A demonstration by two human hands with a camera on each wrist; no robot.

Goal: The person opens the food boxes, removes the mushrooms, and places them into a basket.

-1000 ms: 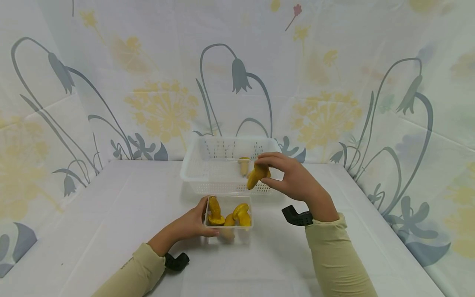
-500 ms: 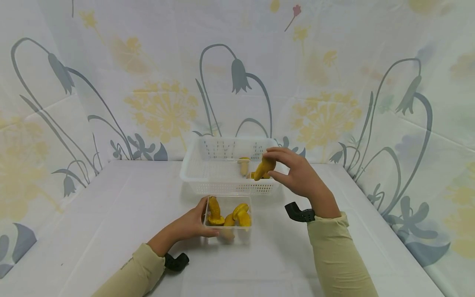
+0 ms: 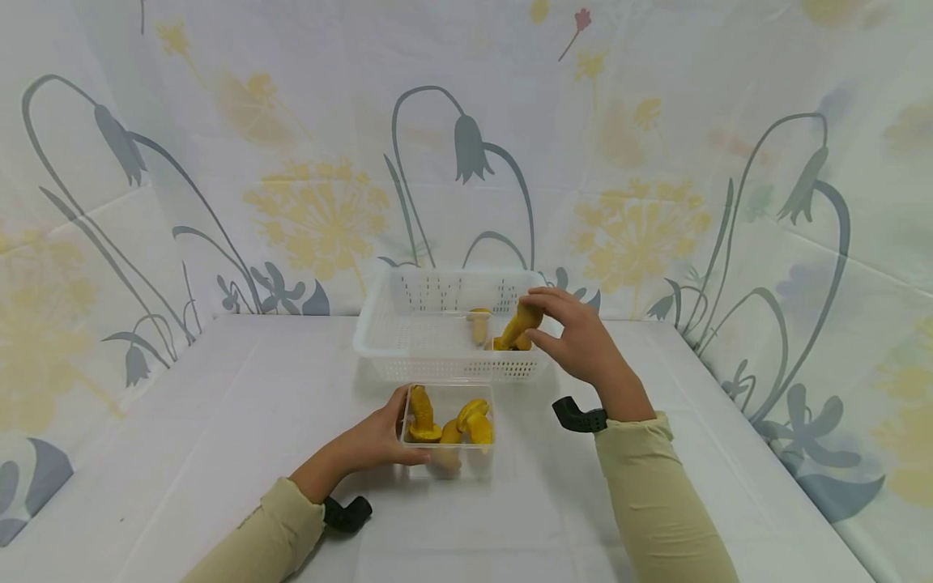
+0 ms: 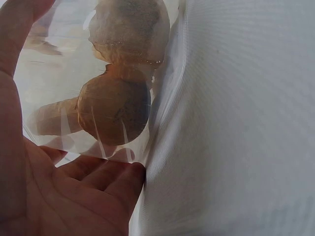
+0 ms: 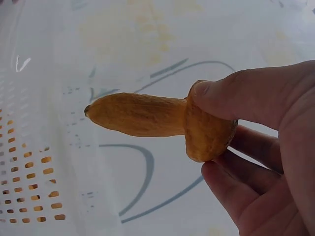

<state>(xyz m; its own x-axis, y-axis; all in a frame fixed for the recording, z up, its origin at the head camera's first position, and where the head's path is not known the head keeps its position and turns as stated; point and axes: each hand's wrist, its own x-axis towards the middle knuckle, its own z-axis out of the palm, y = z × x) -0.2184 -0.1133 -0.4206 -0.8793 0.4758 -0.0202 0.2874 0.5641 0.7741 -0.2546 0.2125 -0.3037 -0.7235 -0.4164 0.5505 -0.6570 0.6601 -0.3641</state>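
Note:
Between its thumb and fingers, my right hand [image 3: 586, 344] pinches a yellow-brown mushroom [image 3: 519, 325] by the cap, above the right end of a white perforated basket [image 3: 423, 354]. In the right wrist view the mushroom's stem [image 5: 140, 115] points away from the hand. My left hand [image 3: 372, 439] grips the left side of a clear plastic box [image 3: 466, 446] on the table. Inside the box lie several mushrooms, one with its cap [image 4: 114, 105] against the wall in the left wrist view. The basket also holds a mushroom with a pale stem [image 3: 479, 328] and yellow pieces partly hidden by its front wall.
The white-covered table [image 3: 240, 405] runs back to a flower-patterned cloth backdrop [image 3: 466, 219]. The basket stands near the backdrop, directly behind the clear box. A black curved mount sits on each wrist.
My right hand has moved slightly right and back with the mushroom, whose stem now tilts down to the left. More yellow mushroom shows in the basket beneath it. The left hand and box stay put.

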